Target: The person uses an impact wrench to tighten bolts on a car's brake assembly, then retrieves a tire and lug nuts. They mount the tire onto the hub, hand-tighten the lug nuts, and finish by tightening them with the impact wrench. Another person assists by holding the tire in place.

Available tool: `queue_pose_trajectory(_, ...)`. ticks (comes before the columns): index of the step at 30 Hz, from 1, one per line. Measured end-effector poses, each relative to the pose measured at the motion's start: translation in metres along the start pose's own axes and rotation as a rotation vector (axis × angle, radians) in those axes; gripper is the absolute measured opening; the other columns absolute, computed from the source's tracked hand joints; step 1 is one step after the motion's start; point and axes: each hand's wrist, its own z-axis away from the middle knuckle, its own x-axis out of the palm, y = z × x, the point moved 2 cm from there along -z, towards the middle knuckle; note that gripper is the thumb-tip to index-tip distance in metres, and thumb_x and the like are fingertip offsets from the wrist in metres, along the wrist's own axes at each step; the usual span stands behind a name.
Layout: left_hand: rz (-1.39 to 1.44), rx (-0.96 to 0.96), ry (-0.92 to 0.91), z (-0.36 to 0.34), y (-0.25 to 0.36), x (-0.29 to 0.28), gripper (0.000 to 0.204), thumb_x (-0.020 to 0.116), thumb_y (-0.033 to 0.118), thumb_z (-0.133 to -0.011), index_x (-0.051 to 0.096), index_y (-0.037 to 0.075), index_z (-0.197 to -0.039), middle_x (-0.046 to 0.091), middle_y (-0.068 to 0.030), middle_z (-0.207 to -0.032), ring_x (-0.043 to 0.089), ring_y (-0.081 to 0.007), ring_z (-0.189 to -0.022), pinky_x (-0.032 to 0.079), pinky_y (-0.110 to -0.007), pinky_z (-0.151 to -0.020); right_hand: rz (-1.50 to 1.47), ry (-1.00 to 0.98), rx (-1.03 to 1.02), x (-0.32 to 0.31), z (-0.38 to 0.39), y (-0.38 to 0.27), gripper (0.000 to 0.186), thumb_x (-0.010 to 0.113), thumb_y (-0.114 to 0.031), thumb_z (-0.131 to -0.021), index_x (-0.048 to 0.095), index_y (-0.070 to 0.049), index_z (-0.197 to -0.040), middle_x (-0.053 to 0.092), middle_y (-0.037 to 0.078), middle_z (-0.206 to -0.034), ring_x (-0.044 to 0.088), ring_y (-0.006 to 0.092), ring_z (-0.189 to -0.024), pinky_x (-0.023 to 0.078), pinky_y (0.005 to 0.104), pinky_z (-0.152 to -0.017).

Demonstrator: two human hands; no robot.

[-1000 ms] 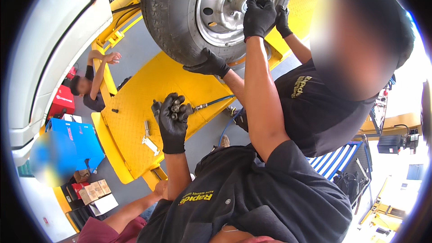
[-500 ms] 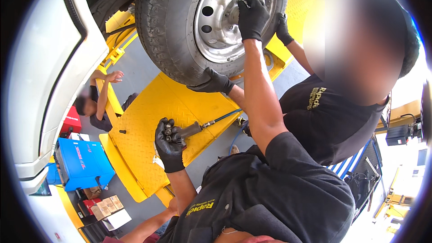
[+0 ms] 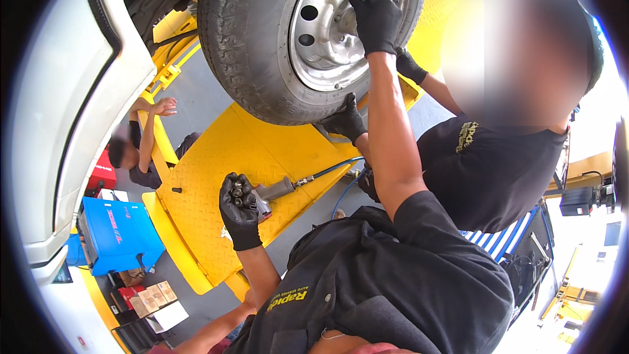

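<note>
My black-gloved left hand (image 3: pixel 240 213) is curled around several metal lug nuts (image 3: pixel 238 193) above the yellow plate. Just behind it a grey air impact wrench (image 3: pixel 275 189) with a blue hose (image 3: pixel 337 166) lies on the plate. My black-gloved right hand (image 3: pixel 377 21) is closed at the hub of the silver steel wheel (image 3: pixel 314 59), by the stud holes; what its fingertips hold is hidden. A co-worker in a dark shirt, at my right, has two gloved hands (image 3: pixel 344 121) on the lower and right parts of the black tire (image 3: pixel 236 46).
A white vehicle body (image 3: pixel 72 111) fills the left. Yellow lift plates (image 3: pixel 196 206) lie below the wheel. Another person (image 3: pixel 134 157) is at the far left behind the lift. A blue machine (image 3: pixel 121 236), cardboard boxes (image 3: pixel 151 298) and a blue-striped rack (image 3: pixel 485 239) stand around.
The view has shifted. My left hand sits lower in the picture, still around the nuts. My right hand stays at the hub. The co-worker's lower hand has slid rightward along the tire's bottom.
</note>
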Motion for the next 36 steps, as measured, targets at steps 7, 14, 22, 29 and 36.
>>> queue_pose_trajectory(7,-0.049,0.043,0.081,0.007,-0.002,0.012,0.016,0.057,0.015,-0.106,0.061,0.0,-0.109,0.06,-0.0086,-0.084,0.052,-0.0095,-0.062,0.041,-0.019,-0.048,-0.167,0.168,0.125,0.011,0.019,-0.003,0.023,0.082,-0.024,-0.085,0.08,-0.007,-0.101,0.077,0.014,-0.094,0.075,0.0256,-0.084,0.057,0.0352,-0.078)
queue_pose_trajectory(14,0.013,-0.01,0.05,-0.001,-0.004,0.016,0.016,0.056,0.014,-0.107,0.061,-0.002,-0.109,0.058,-0.0089,-0.083,0.047,-0.0088,-0.06,0.038,-0.02,-0.048,-0.242,0.165,-0.014,0.015,0.022,0.01,0.024,0.08,-0.016,-0.087,0.077,-0.004,-0.107,0.076,0.013,-0.1,0.074,0.0228,-0.088,0.058,0.0339,-0.079)
queue_pose_trajectory(22,0.005,-0.025,-0.075,-0.012,-0.006,-0.004,0.019,0.06,0.018,-0.105,0.064,0.002,-0.113,0.067,-0.0118,-0.094,0.06,-0.0144,-0.068,0.048,-0.024,-0.053,-0.192,0.059,0.073,0.002,0.014,0.004,0.025,0.077,-0.029,-0.09,0.078,-0.007,-0.101,0.078,0.014,-0.095,0.076,0.0282,-0.085,0.058,0.0378,-0.079)
queue_pose_trajectory(29,-0.017,0.022,-0.07,-0.013,-0.014,-0.015,0.02,0.062,0.02,-0.104,0.066,0.003,-0.113,0.071,-0.0121,-0.096,0.065,-0.018,-0.07,0.057,-0.029,-0.059,0.135,0.0,0.088,0.001,0.005,0.003,0.032,0.073,-0.041,-0.092,0.078,-0.01,-0.094,0.076,0.016,-0.089,0.072,0.038,-0.085,0.054,0.0482,-0.077)
queue_pose_trajectory(36,-0.01,0.0,0.11,0.008,-0.016,0.027,0.014,0.054,0.012,-0.107,0.061,0.0,-0.106,0.06,-0.0083,-0.083,0.048,-0.0078,-0.059,0.038,-0.02,-0.047,-0.139,-0.032,-0.084,-0.024,0.009,-0.011,0.02,0.073,-0.023,-0.093,0.073,-0.003,-0.094,0.07,0.018,-0.092,0.067,0.0375,-0.089,0.052,0.0454,-0.079)
